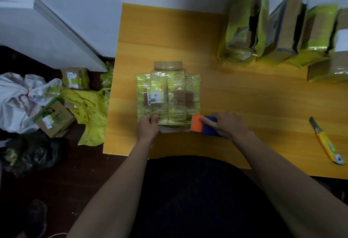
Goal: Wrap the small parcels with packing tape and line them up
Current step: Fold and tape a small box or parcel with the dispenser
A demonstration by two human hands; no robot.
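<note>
A cardboard parcel [168, 94] covered in strips of yellow-green tape lies in the middle of the wooden table [254, 106]. My left hand [148, 126] pinches its near left edge between thumb and fingers. At the parcel's near right corner my right hand [227, 124] grips an orange and blue tape dispenser [202, 125], its orange end against the parcel. A row of wrapped parcels [278, 32] stands upright along the wall at the back right.
A yellow utility knife [326, 143] lies near the table's right edge. Another wrapped parcel [328, 68] lies flat at far right. On the floor to the left sit cardboard boxes [54, 118], a white bag [17, 98], a black bag [32, 155] and crumpled yellow tape [88, 111].
</note>
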